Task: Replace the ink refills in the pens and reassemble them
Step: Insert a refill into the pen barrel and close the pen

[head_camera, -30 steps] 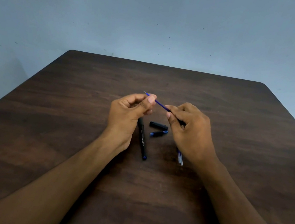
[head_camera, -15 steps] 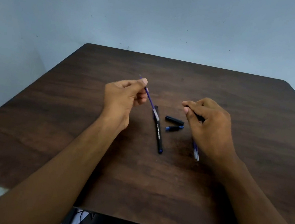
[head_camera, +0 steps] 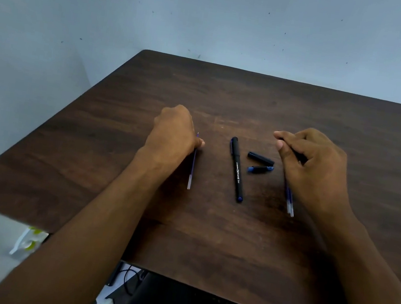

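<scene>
Dark table (head_camera: pixel 232 246); hands: left (head_camera: pixel 173 132) on refill (head_camera: pixel 192 168), right (head_camera: pixel 314 162) grips barrel (head_camera: pixel 297 153).

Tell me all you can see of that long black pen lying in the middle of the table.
The black pen is slim, matte, seemingly plastic, with white lettering along its barrel and a blue tip at the near end. A blue-edged clip runs along its capped far end. It looks assembled and lies flat on the dark wooden table, pointing roughly toward the person. Neither hand touches it; two small black pen pieces lie just right of it.
</scene>
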The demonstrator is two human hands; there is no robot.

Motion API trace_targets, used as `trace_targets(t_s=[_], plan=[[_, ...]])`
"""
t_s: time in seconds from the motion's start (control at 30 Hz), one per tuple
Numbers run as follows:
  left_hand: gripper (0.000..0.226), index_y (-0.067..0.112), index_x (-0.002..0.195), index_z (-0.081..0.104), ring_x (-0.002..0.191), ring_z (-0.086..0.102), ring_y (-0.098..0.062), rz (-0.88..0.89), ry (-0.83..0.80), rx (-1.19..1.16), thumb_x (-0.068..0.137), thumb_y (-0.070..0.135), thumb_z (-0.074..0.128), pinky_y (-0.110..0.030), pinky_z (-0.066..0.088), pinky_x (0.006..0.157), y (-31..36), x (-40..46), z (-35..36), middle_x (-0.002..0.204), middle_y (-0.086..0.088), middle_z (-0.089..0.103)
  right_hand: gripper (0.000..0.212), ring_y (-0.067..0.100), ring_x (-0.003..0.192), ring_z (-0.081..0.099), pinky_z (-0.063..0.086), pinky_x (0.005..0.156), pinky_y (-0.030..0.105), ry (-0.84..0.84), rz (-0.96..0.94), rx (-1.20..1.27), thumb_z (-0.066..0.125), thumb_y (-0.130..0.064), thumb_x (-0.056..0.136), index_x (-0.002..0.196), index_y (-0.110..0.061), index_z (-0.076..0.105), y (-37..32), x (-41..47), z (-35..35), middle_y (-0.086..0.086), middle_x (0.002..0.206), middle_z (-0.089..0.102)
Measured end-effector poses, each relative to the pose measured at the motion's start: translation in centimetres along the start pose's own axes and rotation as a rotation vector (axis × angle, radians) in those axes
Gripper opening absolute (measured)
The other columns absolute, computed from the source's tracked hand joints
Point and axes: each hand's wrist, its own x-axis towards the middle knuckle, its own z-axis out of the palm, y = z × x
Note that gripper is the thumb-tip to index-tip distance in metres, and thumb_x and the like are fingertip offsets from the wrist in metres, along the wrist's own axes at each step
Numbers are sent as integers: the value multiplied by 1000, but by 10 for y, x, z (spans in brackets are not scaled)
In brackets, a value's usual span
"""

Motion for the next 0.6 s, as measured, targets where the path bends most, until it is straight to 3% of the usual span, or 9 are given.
trace_targets(t_s=[0.07, 0.13, 0.2, 0.4, 0.6], plan=[[40, 13, 88, 74, 77, 70, -20, 26, 43, 53, 67, 44, 88, -35, 58, 61, -1, 0, 4, 87, -7, 72, 22, 2, 74, 52, 39, 67, 2, 3, -4, 12, 66, -13, 96, 117, -8, 72, 0, -1, 1, 0, 87, 64], [36, 16, 79, 73, 63, 61, -15, 72, 104, 77, 65, 45, 89, -28, 42, 43, -2, -1, 6, 74, -3, 67, 22, 1, 74, 53, 41, 70, 0, 13, -11, 32, 66, -13, 96, 116, -7, 73, 0, -1, 1, 2, 87, 65], [36, 17, 76, 72, 56, 53, -13, 78, 125, 87, 63, 46, 89, -25, 32, 38, -2, -1, 7, 68, -2, 61, 22, 4, 76, 54, 40, 72, -1, 18, -13, 33, 66, -13, 96, 116, -8, 73, 1, -1, 1, 1, 86, 64], [43, 15, 87, 73, 57, 48, -15, 47, 36, 147, 63, 48, 88, -30, 33, 39, 4, 1, 3, 73, -4, 56, 22, -1, 75, 51, 38, 70, -2, 18, 0, 27, 66, -14, 96, 117, -9, 73, 1, 0, -1, 0, 88, 63], [49, 14, 94, 74, 83, 62, -23, 41, 4, 143, 62, 49, 88, -36, 50, 60, 3, 4, 0, 97, -10, 69, 23, 2, 78, 54, 41, 70, 1, 13, 14, 38, 65, -14, 96, 118, -9, 72, -1, 0, -1, 1, 90, 65]])
